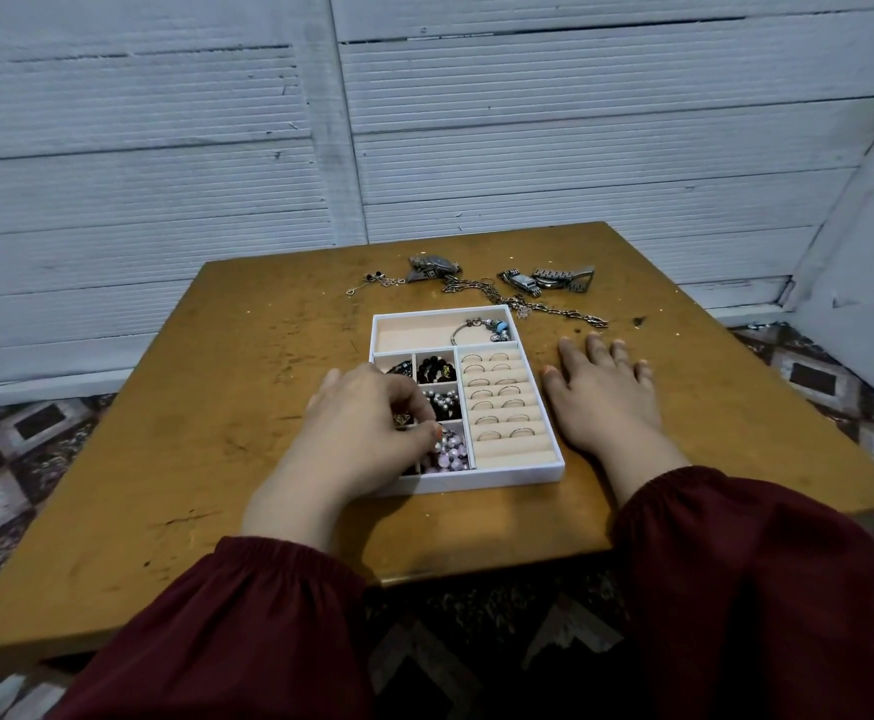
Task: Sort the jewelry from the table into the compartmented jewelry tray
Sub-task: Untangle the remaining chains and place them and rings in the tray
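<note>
The white compartmented tray [476, 483] sits mid-table. Its right section holds rows of rings [497, 402], and a charm bracelet [486, 327] lies in the long top compartment. Small compartments hold black beads [435, 368], pearl pieces [445, 402] and pink beads [450, 454]. My left hand [367, 423] hovers over the tray's left compartments with fingers curled down, pinching a small gold-coloured piece [401, 419]. My right hand [601, 397] lies flat on the table just right of the tray. Behind the tray lie two metal watches [432, 267] [549, 280], a chain [554, 306] and a thin necklace [377, 283].
The worn wooden table [216, 407] stands against a white panelled wall [424, 148]. Patterned floor [34, 433] shows on both sides. My dark red sleeves [762, 589] cover the table's near edge.
</note>
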Motion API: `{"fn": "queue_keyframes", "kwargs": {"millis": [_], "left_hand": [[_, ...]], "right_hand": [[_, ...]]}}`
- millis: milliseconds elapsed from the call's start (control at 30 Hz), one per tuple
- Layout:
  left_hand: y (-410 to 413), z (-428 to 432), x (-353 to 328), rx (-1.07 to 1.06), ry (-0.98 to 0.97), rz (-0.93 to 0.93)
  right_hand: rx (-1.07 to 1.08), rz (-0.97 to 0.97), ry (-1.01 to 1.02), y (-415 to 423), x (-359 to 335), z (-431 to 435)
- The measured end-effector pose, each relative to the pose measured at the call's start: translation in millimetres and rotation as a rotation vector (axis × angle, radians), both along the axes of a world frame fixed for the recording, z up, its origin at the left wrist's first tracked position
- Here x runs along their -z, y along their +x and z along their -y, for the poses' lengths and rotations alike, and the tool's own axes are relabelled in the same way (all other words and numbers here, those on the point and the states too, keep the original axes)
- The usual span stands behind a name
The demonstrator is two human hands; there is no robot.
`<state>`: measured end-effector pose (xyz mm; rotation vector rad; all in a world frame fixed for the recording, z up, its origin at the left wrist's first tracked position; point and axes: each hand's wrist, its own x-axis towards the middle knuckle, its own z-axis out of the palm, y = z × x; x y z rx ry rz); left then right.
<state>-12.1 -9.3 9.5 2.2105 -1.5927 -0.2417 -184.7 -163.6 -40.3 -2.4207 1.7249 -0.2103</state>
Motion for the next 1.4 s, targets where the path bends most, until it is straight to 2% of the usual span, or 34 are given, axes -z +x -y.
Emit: {"fn": "queue_keyframes", "kwargs": {"millis": [167,467,600,1000,1133,1333,1400], "left_hand": [[1,0,0,-0.044,-0.011,0.053],[3,-1,1,-0.034,-0.024,0.017],[2,-1,-3,-0.064,-0.128,-0.121],[-3,5,-4,-0.109,-0.300,-0.162],[-16,19,-6,-0.077,-0.355,-0.202],[-29,52,-12,-0.012,-0.352,-0.226],[-28,65,-15,0.007,-0.325,-0.196]], "right_hand": [[-0.001,0.001,0.005,-1,0,0],[0.000,0.005,-0.001,1,0,0],[0.000,0.009,-0.004,0,-1,-1],[-0.004,0.077,-0.014,-2,-3,-5],[0.028,0.210,-0.075,-4,-5,-7],[0.114,0.644,-0.123,-8,-14,-1],[0.143,0.732,-0.114,-12,-19,5]]}}
